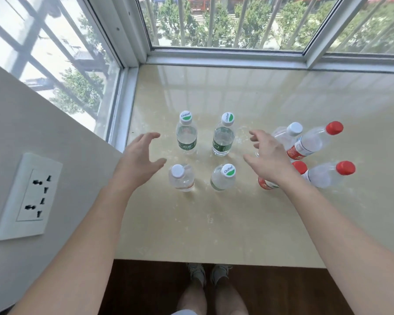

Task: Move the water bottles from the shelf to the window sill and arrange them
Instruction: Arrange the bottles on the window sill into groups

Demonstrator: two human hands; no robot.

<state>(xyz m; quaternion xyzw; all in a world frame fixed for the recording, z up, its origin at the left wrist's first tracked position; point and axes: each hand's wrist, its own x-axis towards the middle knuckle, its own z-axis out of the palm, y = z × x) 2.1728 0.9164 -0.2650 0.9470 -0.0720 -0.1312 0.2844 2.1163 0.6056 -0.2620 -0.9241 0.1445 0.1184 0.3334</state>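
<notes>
At the bottom edge, the person's shoes (208, 272) stand on dark wood floor just below the front lip of the cream window sill (214, 235). Both bare forearms reach out over the sill. The left hand (138, 159) hovers with fingers spread wide, empty, just left of the bottles; the right hand (270, 155) is likewise spread and empty, to their right, partly covering a red-capped bottle (299, 167). Between the hands stand four upright bottles in a square: nearest, a white-capped bottle (180, 179) and a green-logo bottle (224, 178); behind them two green-labelled bottles (186, 136), (223, 137). Right of the right hand stand two more red-capped bottles (328, 175), (312, 142) and another white-capped one (292, 130). On the wall at left is a power socket (31, 196). Beyond the sill, the barred window (225, 23) shows trees.
</notes>
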